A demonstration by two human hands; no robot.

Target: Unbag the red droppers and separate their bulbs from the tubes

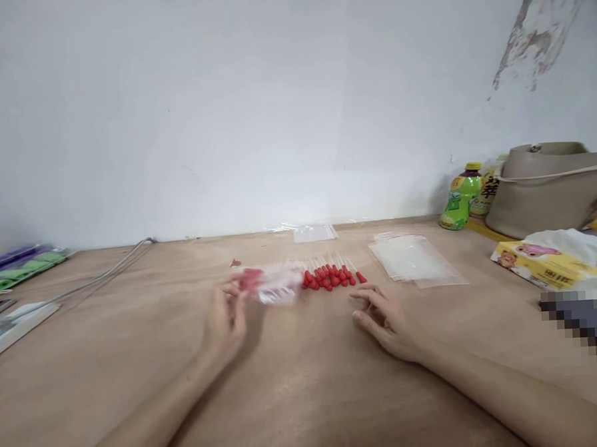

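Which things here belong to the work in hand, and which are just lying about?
Likely in the work:
- blurred plastic packet, in the left hand
- red-tipped sticks, near the right hand
- clear bags

Apparently just lying about:
- green bottle
- tissue box
- beige handbag
- grey cable

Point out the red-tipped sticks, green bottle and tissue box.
Red-tipped sticks (335,281): head view, a red tip near the pile's middle.
Green bottle (457,199): head view, on its body.
Tissue box (537,265): head view, on its yellow printed side.

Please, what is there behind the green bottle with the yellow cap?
A yellow container with dark characters shows behind the green bottle; the part covered by the bottle cannot be seen.
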